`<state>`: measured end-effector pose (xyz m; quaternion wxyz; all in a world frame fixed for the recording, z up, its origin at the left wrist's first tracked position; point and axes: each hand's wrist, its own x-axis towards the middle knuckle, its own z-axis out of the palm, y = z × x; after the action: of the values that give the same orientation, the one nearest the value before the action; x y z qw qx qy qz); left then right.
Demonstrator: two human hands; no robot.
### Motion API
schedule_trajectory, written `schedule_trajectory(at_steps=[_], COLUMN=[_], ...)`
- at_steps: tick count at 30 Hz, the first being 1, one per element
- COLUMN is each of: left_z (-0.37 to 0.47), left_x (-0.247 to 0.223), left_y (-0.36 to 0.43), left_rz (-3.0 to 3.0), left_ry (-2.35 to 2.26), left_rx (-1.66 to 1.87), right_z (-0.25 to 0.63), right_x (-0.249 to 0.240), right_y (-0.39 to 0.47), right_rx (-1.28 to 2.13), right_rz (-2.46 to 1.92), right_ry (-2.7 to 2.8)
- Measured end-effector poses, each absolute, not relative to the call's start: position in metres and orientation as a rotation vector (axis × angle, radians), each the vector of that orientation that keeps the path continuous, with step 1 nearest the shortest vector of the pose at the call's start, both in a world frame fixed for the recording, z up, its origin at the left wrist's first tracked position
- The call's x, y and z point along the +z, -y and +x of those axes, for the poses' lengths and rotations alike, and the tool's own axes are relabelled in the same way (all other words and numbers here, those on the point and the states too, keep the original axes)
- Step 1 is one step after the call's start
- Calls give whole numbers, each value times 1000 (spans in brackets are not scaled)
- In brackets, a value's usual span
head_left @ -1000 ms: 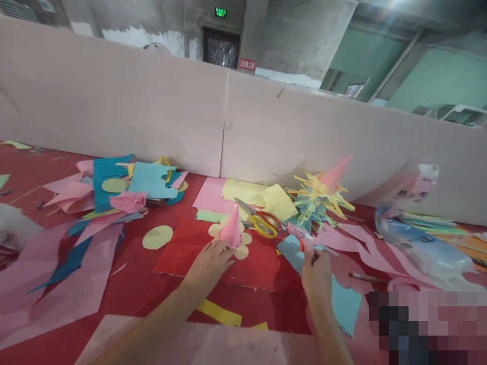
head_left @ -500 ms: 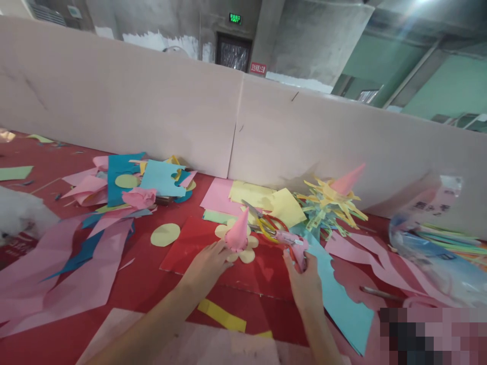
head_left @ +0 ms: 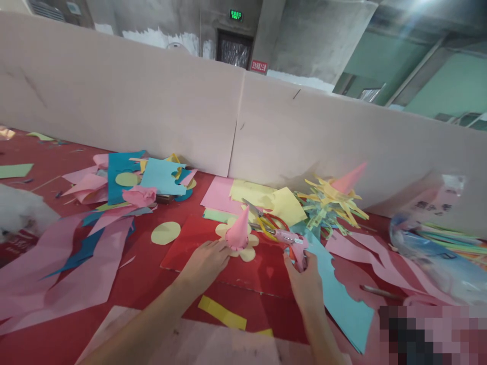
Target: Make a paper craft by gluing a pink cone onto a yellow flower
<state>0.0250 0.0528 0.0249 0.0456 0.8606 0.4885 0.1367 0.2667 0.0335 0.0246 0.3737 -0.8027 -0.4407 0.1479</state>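
Head view: pink cone upright on pale-yellow flower — smooth sides, sharp tip, notched base rim, rounded petals spreading out below. Both over red board, mid-table. Left hand has fingers at cone's lower left; pinch or mere touch — cannot tell. Right hand grips pink glue gun, nozzle toward cone. Scissors just behind gun.
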Motion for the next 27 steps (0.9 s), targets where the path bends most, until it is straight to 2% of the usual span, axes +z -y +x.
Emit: schedule_trajectory(at_steps=[12,19,27], left_z=[24,24,23], left_x=[18,16,18], left_y=[-61,-64,-66], left_rz=[2315,2214,2101], left_ry=[-1574,-1512,-1465], left_rx=[738,826,850], right_z=[278,275,254], right_x=[29,27,27], right_y=[-31,-27,-24], right_rx=[447,500,389], right_rz=[-2173,-2123,-2100], right_ry=[1235,1390,1493])
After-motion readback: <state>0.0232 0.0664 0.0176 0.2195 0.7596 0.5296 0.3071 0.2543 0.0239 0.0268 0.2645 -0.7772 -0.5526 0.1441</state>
